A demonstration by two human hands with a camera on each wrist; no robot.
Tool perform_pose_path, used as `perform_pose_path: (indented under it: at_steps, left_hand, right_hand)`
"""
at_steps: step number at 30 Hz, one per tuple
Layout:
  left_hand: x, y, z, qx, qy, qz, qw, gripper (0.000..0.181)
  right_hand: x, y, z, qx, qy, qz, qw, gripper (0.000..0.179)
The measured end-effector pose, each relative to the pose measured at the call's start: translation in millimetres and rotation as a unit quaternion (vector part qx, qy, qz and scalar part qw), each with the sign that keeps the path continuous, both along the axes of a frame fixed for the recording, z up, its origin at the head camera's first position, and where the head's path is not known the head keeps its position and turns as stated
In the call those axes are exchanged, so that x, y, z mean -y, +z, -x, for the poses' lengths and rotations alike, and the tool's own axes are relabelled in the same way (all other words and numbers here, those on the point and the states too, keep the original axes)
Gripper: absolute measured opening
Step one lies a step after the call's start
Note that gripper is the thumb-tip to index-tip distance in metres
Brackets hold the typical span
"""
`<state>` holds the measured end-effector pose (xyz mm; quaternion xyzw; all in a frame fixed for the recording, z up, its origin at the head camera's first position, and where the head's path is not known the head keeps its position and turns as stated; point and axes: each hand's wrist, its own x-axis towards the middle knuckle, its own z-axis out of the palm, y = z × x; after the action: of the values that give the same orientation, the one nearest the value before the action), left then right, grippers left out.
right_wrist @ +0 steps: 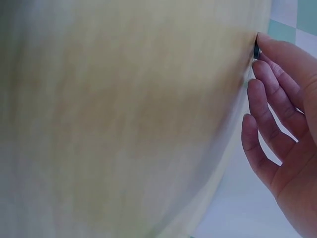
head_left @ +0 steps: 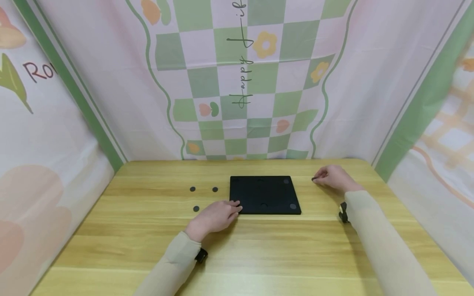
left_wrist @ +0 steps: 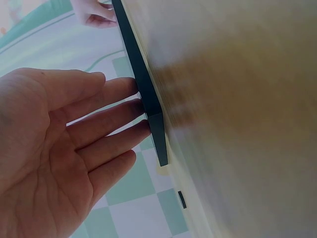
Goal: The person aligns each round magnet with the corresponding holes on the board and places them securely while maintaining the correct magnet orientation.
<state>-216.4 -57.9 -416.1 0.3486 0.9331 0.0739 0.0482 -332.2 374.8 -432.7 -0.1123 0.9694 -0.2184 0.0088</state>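
Note:
A flat black rectangular board lies on the wooden table, with dark grey round discs at its two right corners and faint round outlines elsewhere. My left hand touches its front left corner. In the left wrist view, the nearly straight fingertips of that hand meet the board's edge. To the right of the board, my right hand pinches a small dark disc just over the table. The right wrist view shows this disc edge-on, between thumb and fingers.
Left of the board, three loose dark discs lie on the table: two farther back, a left one and a right one, and one nearer. Patterned curtains stand behind the table and along both sides.

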Motion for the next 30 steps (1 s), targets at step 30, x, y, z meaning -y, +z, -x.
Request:
perform_pose_path:
  at_steps: [30]
  left_hand:
    - [-0.8,0.6,-0.5,0.008,0.006,0.004,0.9999,0.036]
  right_hand:
    - [-1.1,-1.5,3.0,-0.018,0.024,0.008,0.9995,0.016]
